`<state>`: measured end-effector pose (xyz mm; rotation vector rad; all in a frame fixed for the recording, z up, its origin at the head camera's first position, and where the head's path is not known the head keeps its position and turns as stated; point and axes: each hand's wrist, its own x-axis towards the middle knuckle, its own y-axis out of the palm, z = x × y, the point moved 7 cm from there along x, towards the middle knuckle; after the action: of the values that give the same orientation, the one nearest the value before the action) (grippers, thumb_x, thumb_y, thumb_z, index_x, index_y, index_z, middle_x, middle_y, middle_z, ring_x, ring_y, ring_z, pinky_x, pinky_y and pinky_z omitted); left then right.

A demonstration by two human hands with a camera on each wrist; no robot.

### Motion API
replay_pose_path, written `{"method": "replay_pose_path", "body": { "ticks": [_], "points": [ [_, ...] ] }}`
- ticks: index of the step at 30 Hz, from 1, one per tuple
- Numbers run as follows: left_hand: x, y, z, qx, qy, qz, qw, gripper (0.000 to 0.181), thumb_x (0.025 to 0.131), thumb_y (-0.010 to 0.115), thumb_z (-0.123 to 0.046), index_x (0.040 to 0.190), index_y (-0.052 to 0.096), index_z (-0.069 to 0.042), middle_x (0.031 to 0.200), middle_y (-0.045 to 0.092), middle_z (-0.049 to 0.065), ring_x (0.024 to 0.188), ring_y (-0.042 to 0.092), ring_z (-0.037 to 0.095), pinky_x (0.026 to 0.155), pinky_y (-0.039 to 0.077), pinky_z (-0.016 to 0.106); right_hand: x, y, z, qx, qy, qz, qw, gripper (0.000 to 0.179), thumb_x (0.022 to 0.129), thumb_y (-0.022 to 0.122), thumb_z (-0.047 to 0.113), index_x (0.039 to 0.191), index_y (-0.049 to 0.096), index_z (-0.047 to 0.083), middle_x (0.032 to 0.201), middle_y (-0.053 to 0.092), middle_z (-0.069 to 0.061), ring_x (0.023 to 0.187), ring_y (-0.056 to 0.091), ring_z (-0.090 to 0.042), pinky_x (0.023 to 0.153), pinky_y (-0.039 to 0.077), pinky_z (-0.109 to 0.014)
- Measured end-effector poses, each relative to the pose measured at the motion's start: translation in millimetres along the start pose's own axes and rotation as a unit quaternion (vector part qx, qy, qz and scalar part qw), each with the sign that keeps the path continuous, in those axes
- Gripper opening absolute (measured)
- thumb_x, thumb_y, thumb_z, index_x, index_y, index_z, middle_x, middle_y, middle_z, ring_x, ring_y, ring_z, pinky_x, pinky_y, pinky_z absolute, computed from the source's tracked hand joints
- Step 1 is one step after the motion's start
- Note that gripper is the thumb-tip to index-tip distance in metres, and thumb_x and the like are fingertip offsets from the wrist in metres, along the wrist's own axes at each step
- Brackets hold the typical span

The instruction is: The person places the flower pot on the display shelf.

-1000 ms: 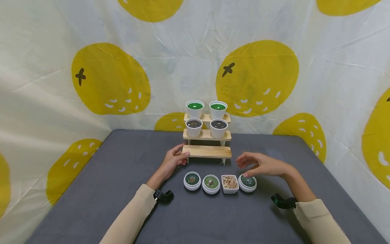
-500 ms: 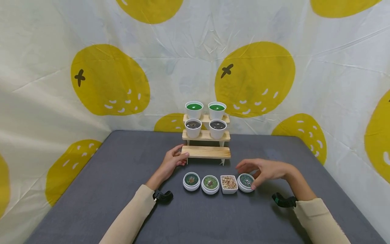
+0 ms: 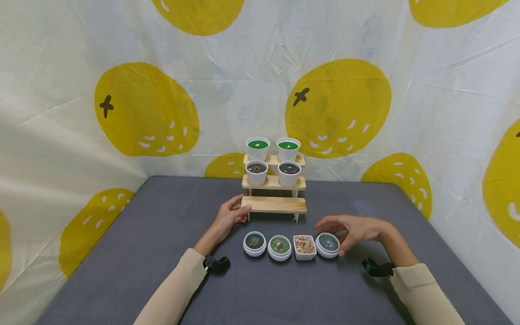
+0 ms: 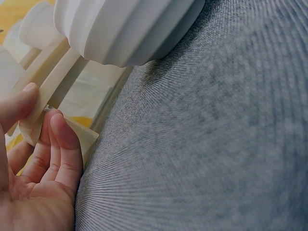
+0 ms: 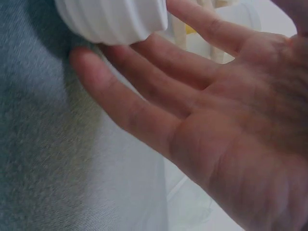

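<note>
My left hand (image 3: 229, 218) pinches the left end of the lowest step of a three-step wooden stand (image 3: 274, 205). In the left wrist view, the thumb lies on the wood and the fingers (image 4: 62, 163) curl beneath it. My right hand (image 3: 357, 229) is spread round a white ridged round pot (image 3: 327, 245) with a dark green top, the thumb by its near right side. Seen from the right wrist, the fingers (image 5: 139, 110) are mostly straight beside and behind the ridged pot (image 5: 115, 19); firm contact cannot be made out.
Left of that pot stand a square white dish (image 3: 304, 248) of tan chips, a round pot with a light green top (image 3: 279, 248) and another dark green one (image 3: 254, 244). White cups with green (image 3: 257, 149) and dark grey (image 3: 289, 174) contents stand on the upper steps.
My right thumb has moved from over the pot's top to its near right side, and the right hand is slightly lower round the pot. The left hand keeps its hold on the stand.
</note>
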<state>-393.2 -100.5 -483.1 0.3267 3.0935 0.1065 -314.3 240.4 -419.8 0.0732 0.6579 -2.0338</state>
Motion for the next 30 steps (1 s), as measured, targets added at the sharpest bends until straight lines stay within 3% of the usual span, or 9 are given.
{"method": "replay_pose_path", "body": {
  "ticks": [9,18,25,30],
  "points": [
    [-0.3,0.6,0.0,0.0,0.001,0.003,1.0,0.067,0.096,0.076,-0.021,0.155,0.046,-0.013,0.094,0.068,0.002,0.077,0.065,0.012,0.068,0.058,0.024,-2.3,-3,-14,0.048,-0.013,0.016,0.9986,0.079,0.086,0.079,0.002,0.153,0.038,-0.004,0.154,0.046,-0.028,0.144,0.046,-0.033,0.105,0.051,-0.043],
    [0.5,-0.3,-0.1,-0.004,0.002,0.001,1.0,0.067,0.095,0.076,-0.02,0.155,0.046,-0.013,0.094,0.068,0.003,0.077,0.065,0.013,0.068,0.058,0.023,0.1,-1,-20,0.086,-0.045,0.039,0.9945,0.076,0.09,0.073,-0.004,0.154,0.033,-0.009,0.154,0.042,-0.034,0.139,0.052,-0.012,0.104,0.052,-0.036],
    [-0.6,0.5,-0.9,-0.003,0.001,0.003,1.0,0.068,0.095,0.076,-0.02,0.155,0.045,-0.013,0.094,0.068,0.003,0.077,0.065,0.013,0.068,0.057,0.023,3.0,2,-21,0.09,-0.072,0.048,0.9921,0.075,0.089,0.072,-0.005,0.153,0.034,-0.01,0.152,0.042,-0.036,0.137,0.054,-0.012,0.102,0.053,-0.032],
    [-0.4,0.8,-0.6,0.001,0.001,0.002,1.0,0.068,0.095,0.076,-0.021,0.155,0.045,-0.013,0.094,0.068,0.002,0.077,0.064,0.012,0.068,0.057,0.023,5.5,3,-24,0.072,-0.052,0.044,0.9951,0.073,0.088,0.075,-0.001,0.152,0.041,-0.003,0.153,0.045,-0.029,0.134,0.055,-0.012,0.103,0.051,-0.032]
  ]
}}
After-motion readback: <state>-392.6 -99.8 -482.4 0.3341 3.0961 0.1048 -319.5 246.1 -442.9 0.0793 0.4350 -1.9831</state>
